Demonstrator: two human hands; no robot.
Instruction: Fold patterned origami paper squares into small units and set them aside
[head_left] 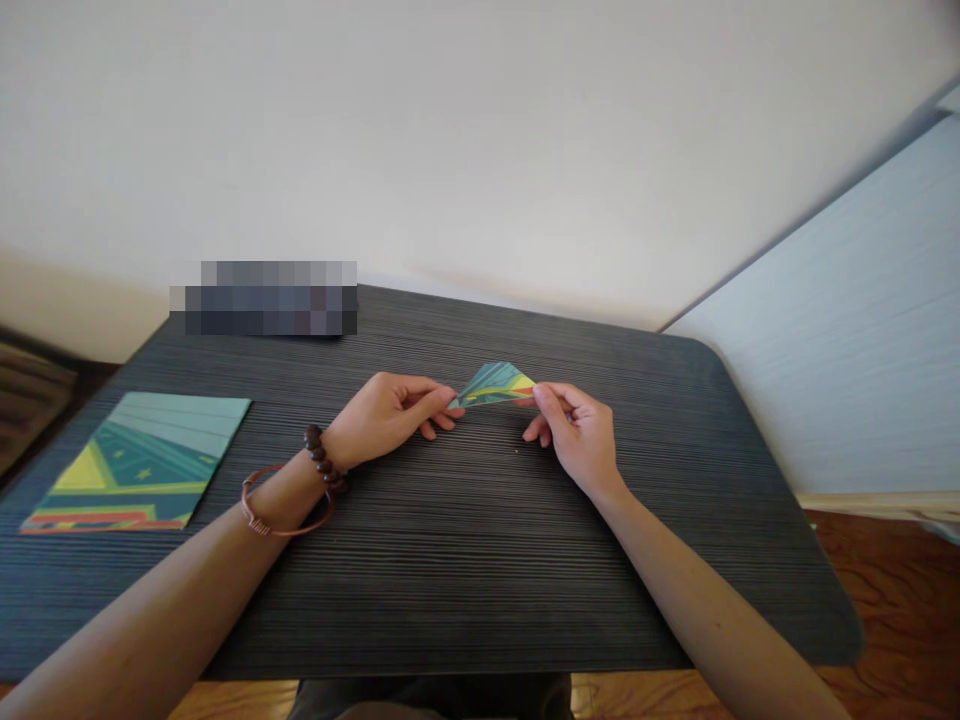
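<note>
A small folded piece of patterned paper [496, 384], teal with yellow and orange, is held just over the middle of the table. My left hand [397, 405] pinches its left corner between thumb and fingers. At the opposite corner, my right hand [577, 425] grips it the same way, thumb on top. The paper's upper edge comes to a blunt peak, and its lower edge runs nearly straight between the hands. Dark beads and a thin copper-coloured bangle circle my left wrist.
Flat on the left of the dark ridged table [450, 560] lies patterned paper [150, 465] in matching colours. A pixelated object [262, 300] sits at the back left. Behind the table rises a pale wall [480, 150]; a light panel [847, 320] stands at the right.
</note>
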